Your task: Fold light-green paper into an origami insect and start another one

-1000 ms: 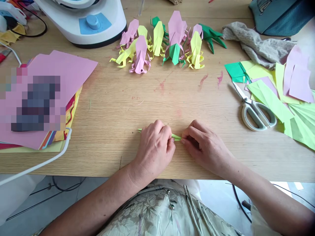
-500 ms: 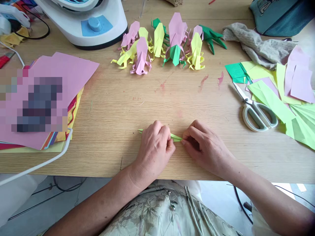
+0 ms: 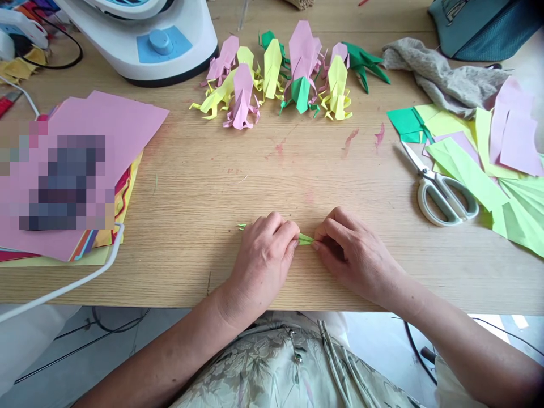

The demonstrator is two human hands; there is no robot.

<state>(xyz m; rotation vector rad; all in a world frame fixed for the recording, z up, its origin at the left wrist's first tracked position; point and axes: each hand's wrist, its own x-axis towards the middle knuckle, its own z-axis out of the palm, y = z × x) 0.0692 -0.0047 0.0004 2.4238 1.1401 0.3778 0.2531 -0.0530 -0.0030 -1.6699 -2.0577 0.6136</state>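
Observation:
Close to the table's front edge, a narrow folded light-green paper (image 3: pixel 305 239) lies between my two hands. My left hand (image 3: pixel 268 258) covers its middle, fingers closed on it, and thin pointed tips of the paper stick out at the left. My right hand (image 3: pixel 356 255) pinches the right end between thumb and forefinger. Most of the paper's shape is hidden under the left hand. Beyond the hands stand several folded paper figures, among them a pink one (image 3: pixel 242 97), a yellow one (image 3: pixel 337 90) and a dark green one (image 3: pixel 365 63).
Scissors (image 3: pixel 446 195) lie at the right beside paper offcuts (image 3: pixel 465 170). Behind them are a grey cloth (image 3: pixel 442 71) and a teal bag (image 3: pixel 488 34). A stack of coloured paper (image 3: pixel 127 116), a white cable (image 3: pixel 97 276) and a white appliance (image 3: pixel 187 62) occupy the left side.
My left hand has shifted slightly left and its fingers have drawn back a little, so more of the paper shows between the hands. My right hand keeps its pinch.

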